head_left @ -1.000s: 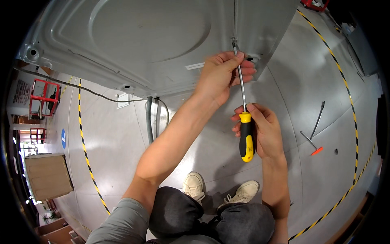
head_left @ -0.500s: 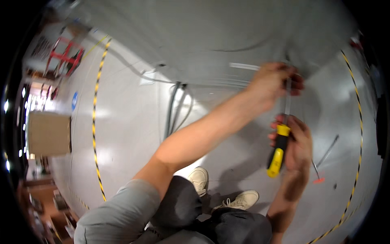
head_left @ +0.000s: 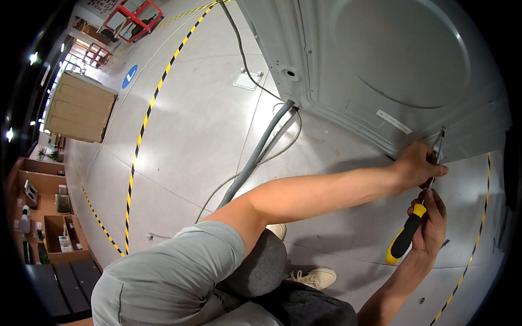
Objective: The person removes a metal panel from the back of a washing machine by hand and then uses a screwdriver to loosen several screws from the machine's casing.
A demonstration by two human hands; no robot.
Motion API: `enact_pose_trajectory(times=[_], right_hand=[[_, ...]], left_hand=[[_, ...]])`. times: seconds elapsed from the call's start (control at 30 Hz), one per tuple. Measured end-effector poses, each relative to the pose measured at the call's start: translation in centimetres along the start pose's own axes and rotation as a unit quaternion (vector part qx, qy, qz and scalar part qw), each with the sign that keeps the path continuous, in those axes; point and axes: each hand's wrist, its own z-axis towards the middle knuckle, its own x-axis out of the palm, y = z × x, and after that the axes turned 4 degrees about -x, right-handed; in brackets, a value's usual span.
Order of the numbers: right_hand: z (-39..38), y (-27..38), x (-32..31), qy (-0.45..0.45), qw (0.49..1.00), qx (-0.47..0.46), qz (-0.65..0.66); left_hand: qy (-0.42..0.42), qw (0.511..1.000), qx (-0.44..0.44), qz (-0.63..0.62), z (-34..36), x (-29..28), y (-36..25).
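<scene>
A screwdriver (head_left: pixel 406 239) with a yellow and black handle slants up to a grey metal panel (head_left: pixel 402 70). Its tip meets the panel near the lower edge, at a small dark spot; whether a screw sits there I cannot tell. My left hand (head_left: pixel 416 165) is closed around the upper shaft, just below the tip. Lower down, my right hand (head_left: pixel 433 220) pinches the shaft close to the handle's yellow collar, its palm behind the handle. A white label strip (head_left: pixel 393 121) is on the panel, left of the tip.
A grey hose (head_left: pixel 255 155) and thin cables run from the panel's lower left corner across the floor. Yellow-black tape (head_left: pixel 145 122) marks the floor. A beige appliance (head_left: pixel 79 107), red carts (head_left: pixel 133 20) and shelving with boxes (head_left: pixel 49 217) stand to the left.
The view has turned, showing more of the panel. My hands and the screwdriver now appear farther right and lower, the screwdriver more slanted. Both hands still hold it.
</scene>
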Motion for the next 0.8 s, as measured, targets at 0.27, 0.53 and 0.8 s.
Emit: enact_pose_trajectory(times=[0.27, 0.53, 0.8], right_hand=[[0.0, 0.3, 0.5, -0.043, 0.988, -0.062, -0.134], [0.4, -0.9, -1.0, 0.016, 1.0, 0.001, -0.017], [1.0, 0.1, -0.6, 0.028, 1.0, -0.002, 0.003]], left_hand=[[-0.005, 0.982, -0.092, -0.165, 0.9, 0.7, 1.2], [0.021, 0.972, -0.113, -0.205, 0.9, 2.0, 1.7], [0.022, 0.998, -0.053, -0.004, 0.4, 0.4, -0.2]])
